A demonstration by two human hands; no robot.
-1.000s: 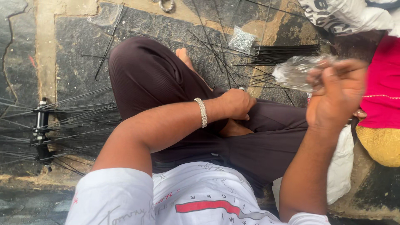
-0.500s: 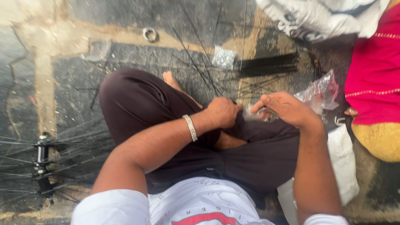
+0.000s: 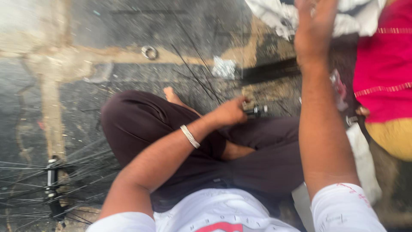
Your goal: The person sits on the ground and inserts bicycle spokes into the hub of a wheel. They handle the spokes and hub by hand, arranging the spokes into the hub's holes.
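I sit cross-legged on a stone floor in dark trousers. My left hand [image 3: 229, 112], with a metal bangle on its wrist, grips a small black hub [image 3: 256, 111] over my knee. Thin black spokes [image 3: 195, 73] fan up from the hub. My right hand [image 3: 315, 25] is stretched far forward to the top edge of the view, beside a white cloth [image 3: 274, 15]. Its fingers are blurred and partly cut off. A crumpled clear plastic bag [image 3: 339, 88] lies just right of that forearm.
A spoked wheel with a black hub [image 3: 52, 184] lies at the lower left. On the floor ahead are a metal ring [image 3: 149, 52], a small clear packet [image 3: 224, 68] and a bundle of black spokes [image 3: 274, 71]. Pink and yellow fabric [image 3: 386, 64] fills the right side.
My right hand has left my lap and reached forward to the white cloth, and the plastic bag is no longer in it. The left hand stays on the hub. The view tilted forward.
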